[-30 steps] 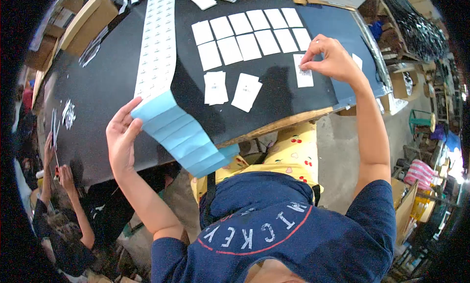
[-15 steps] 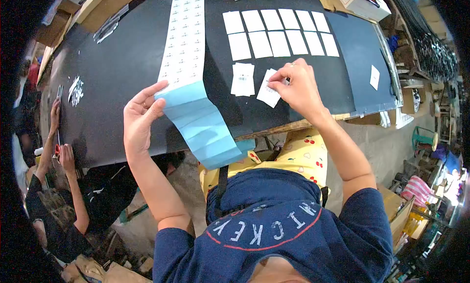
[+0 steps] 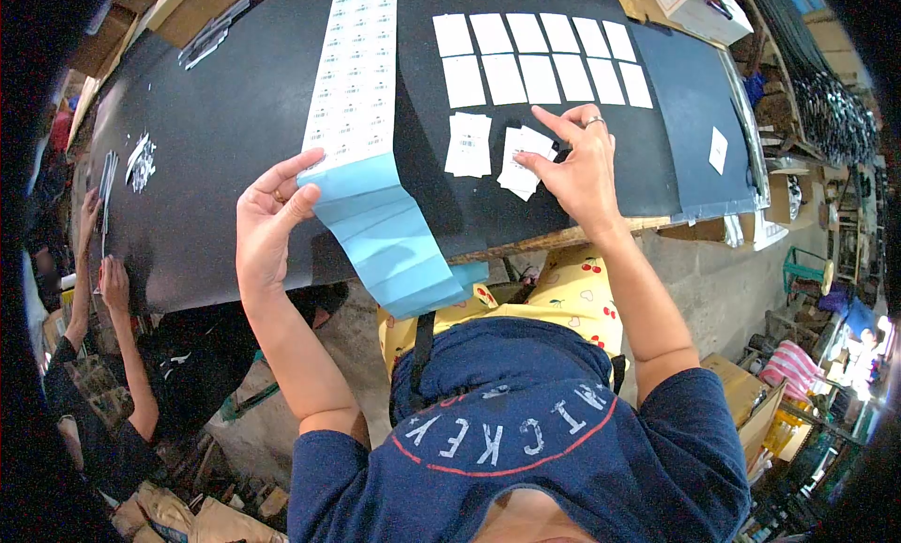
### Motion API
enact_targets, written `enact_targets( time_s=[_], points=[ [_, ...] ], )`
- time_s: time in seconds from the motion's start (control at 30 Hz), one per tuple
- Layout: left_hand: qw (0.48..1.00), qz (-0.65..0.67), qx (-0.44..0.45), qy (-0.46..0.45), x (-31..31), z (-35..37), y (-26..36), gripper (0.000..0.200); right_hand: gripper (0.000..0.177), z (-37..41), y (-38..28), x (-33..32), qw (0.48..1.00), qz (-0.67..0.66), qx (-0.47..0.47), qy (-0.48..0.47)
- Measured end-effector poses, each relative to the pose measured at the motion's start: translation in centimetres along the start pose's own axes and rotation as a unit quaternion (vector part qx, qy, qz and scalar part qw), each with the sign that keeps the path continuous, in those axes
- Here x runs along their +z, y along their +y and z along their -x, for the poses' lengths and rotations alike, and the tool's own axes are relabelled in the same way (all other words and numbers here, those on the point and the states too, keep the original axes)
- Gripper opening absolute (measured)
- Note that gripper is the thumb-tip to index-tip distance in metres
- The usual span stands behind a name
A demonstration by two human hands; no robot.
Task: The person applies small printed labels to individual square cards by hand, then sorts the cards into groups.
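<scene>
My left hand [image 3: 272,219] pinches the edge of a long strip of printed barcode labels [image 3: 355,74], where the bare blue backing [image 3: 389,233] folds down over the table's front edge. My right hand [image 3: 582,168] is over a small stack of white cards [image 3: 521,175], its thumb touching the top card and its index finger stretched out away from the thumb. Left of that stack lies another stack of labelled cards [image 3: 469,144]. Behind both, blank white cards [image 3: 538,78] lie in two rows.
A co-worker's hands [image 3: 113,285] are at the left edge of the black table [image 3: 225,168], near a pile of small scraps [image 3: 141,163]. A single white card [image 3: 718,151] lies on the right. A white box [image 3: 690,8] stands at the back right.
My right hand's thumb and index finger, pinched together over the stack before, have spread apart. My left hand still grips the strip. The co-worker's red-handled scissors no longer show.
</scene>
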State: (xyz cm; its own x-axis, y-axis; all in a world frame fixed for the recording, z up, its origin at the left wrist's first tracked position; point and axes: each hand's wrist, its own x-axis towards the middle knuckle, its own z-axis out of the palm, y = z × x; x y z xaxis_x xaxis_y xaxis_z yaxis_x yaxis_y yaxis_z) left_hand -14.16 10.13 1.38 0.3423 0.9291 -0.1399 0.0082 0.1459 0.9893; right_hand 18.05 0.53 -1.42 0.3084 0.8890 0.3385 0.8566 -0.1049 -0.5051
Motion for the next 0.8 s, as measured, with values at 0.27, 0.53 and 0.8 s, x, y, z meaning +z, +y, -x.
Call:
enact_targets(
  time_s=[0.27, 0.53, 0.8],
  points=[
    [1.0, 0.006, -0.006, -0.006, 0.2, 0.2, 0.4, 0.045, 0.047, -1.2, 2.0, -2.7, 0.975, -0.05, -0.198, -0.084],
    [1.0, 0.006, -0.022, -0.011, 0.4, -0.1, -0.9, 0.042, 0.072, -1.5, 4.7, -2.0, 0.854, 0.172, -0.384, -0.306],
    [0.999, 0.016, -0.044, -0.008, 0.7, 0.0, -1.9, 0.039, 0.083, -0.9, 4.4, -2.2, 0.862, 0.198, -0.365, -0.29]
  ],
)
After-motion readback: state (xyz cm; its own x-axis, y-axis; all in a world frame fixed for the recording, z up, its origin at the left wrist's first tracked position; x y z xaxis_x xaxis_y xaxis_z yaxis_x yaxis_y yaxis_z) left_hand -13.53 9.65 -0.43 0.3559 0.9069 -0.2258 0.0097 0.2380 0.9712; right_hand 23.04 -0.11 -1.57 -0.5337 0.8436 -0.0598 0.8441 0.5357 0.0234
